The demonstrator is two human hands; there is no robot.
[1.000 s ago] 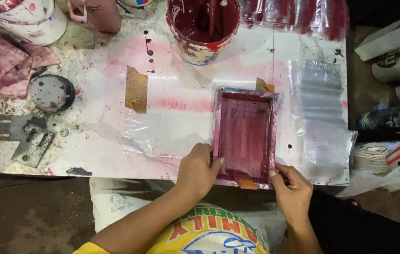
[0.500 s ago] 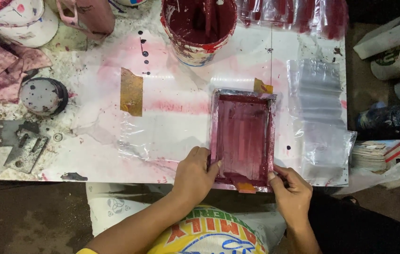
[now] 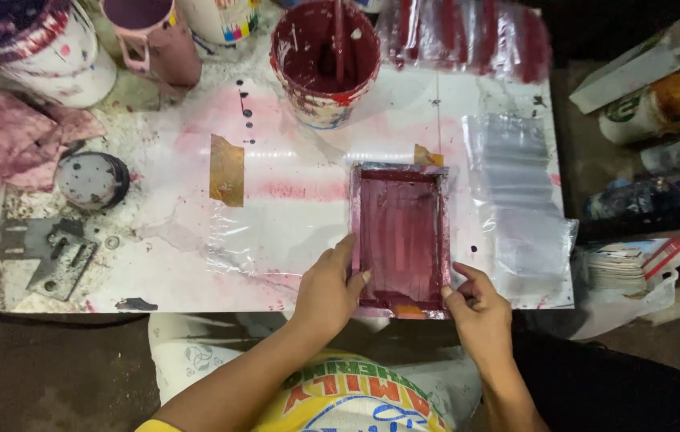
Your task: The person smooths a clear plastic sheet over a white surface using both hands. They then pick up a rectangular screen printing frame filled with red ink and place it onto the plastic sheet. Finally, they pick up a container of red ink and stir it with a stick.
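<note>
A small rectangular printing frame [image 3: 401, 234], stained dark red inside, lies flat on the white ink-smeared table [image 3: 300, 200]. My left hand [image 3: 329, 290] grips its near left corner, thumb on the rim. Its near right corner is held by my right hand [image 3: 476, 308], fingers curled at the frame's edge. A red-stained paint bucket [image 3: 326, 62] with a stick in it stands beyond the frame. To the right of the frame lies a pile of clear plastic bags [image 3: 520, 208].
Stained rags [image 3: 12, 140] and a round lid [image 3: 92, 180] sit at the left, with a metal bracket [image 3: 52, 256] nearer the edge. A pink mug [image 3: 156, 40] and white pails stand at the back. Strips of brown tape [image 3: 226, 170] stick to the table. Bottles and papers crowd the right.
The view has shifted slightly, so the table sits lower in frame. Both hands stay on the frame's near corners, and the frame itself has hardly moved.
</note>
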